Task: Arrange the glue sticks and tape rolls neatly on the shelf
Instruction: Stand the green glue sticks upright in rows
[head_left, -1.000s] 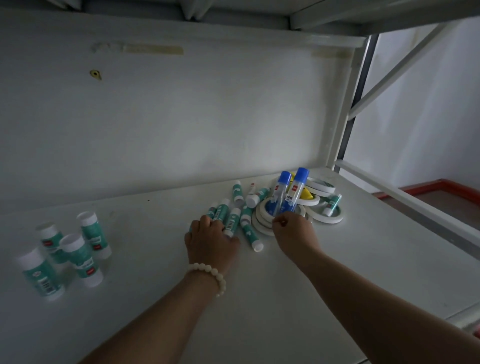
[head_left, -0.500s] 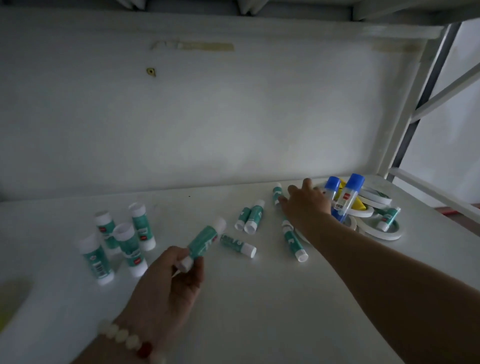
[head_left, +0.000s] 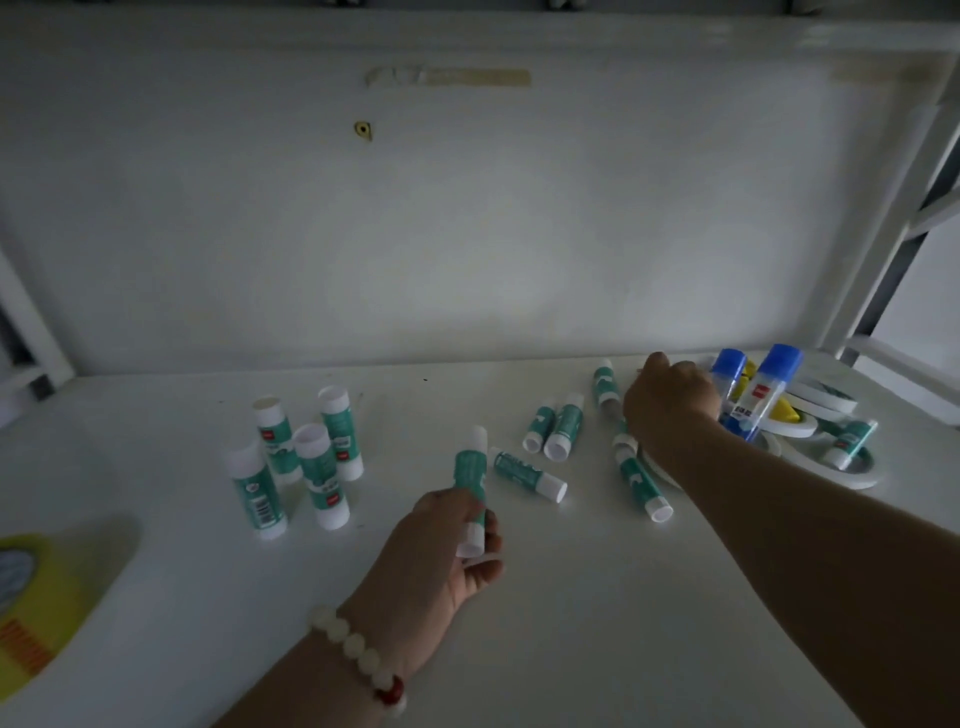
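My left hand (head_left: 447, 551) grips a green and white glue stick (head_left: 471, 473), held nearly upright above the white shelf (head_left: 571, 623). Several more green glue sticks (head_left: 296, 457) stand upright in a group at the left. Others lie loose in the middle (head_left: 556, 426). My right hand (head_left: 670, 402) reaches into the pile at the right with curled fingers; what it holds is hidden. Beside it lean two blue-capped glue sticks (head_left: 763, 395) on a heap of white tape rolls (head_left: 810, 421).
A yellow tape roll (head_left: 36, 592) lies at the shelf's left front corner. The white back panel (head_left: 467, 234) closes the rear. A shelf post (head_left: 893, 218) rises at the right, with open room beyond it.
My left hand picked a glue stick out of the pile, drew it leftward and turned it more upright. My right hand stayed at the pile. The view swung left.
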